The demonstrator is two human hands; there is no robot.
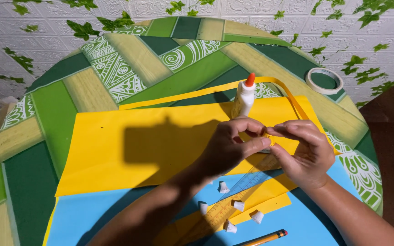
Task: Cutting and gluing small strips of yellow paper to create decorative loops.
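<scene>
A thin yellow paper strip [277,82] is pinched between the left hand [233,143] and the right hand [304,152], just above the big yellow sheet [128,146]. The strip is long and narrow. It is bent in a curve that runs up past the glue bottle [244,96] and back down to the fingers. The fingertips of both hands are pressed together on its end, which is mostly hidden. A clear ruler [238,193], small white paper rolls [239,206] and a pencil [263,238] are laid on the blue sheet [92,214]. A tape roll [324,80] is seen farther off on the green counter [46,114].
</scene>
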